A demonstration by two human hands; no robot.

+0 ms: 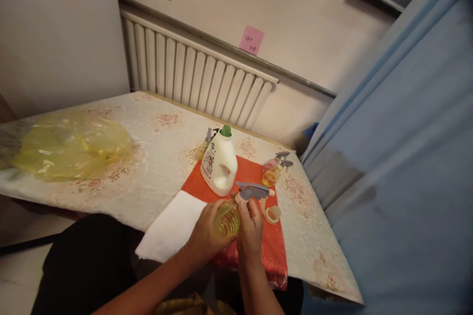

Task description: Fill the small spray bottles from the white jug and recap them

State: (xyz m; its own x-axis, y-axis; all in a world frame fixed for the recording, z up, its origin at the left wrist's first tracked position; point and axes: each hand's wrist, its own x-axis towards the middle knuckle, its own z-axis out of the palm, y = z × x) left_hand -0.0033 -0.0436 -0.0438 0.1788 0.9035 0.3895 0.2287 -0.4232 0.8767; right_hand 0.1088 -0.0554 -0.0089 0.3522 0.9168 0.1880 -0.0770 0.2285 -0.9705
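Observation:
In the head view, a clear yellowish spray bottle (227,218) with a grey trigger head is held up above the red cloth (268,251). My left hand (207,229) is wrapped round the bottle's body. My right hand (251,224) has its fingers closed at the neck, just under the trigger head. Behind them stands a white handled jug (220,165) with a green cap on top. To the right of my right hand, a small pale funnel-like piece (272,214) lies on the red cloth. A folded white towel (173,224) lies left of my hands.
Spray bottles, one yellow (271,176) and one pink (269,164), stand at the back right. Another spray bottle (201,150) is partly hidden behind the jug. A yellow plastic bag (74,147) lies on the left of the flowered tablecloth (155,157). A blue curtain (399,157) hangs at the right.

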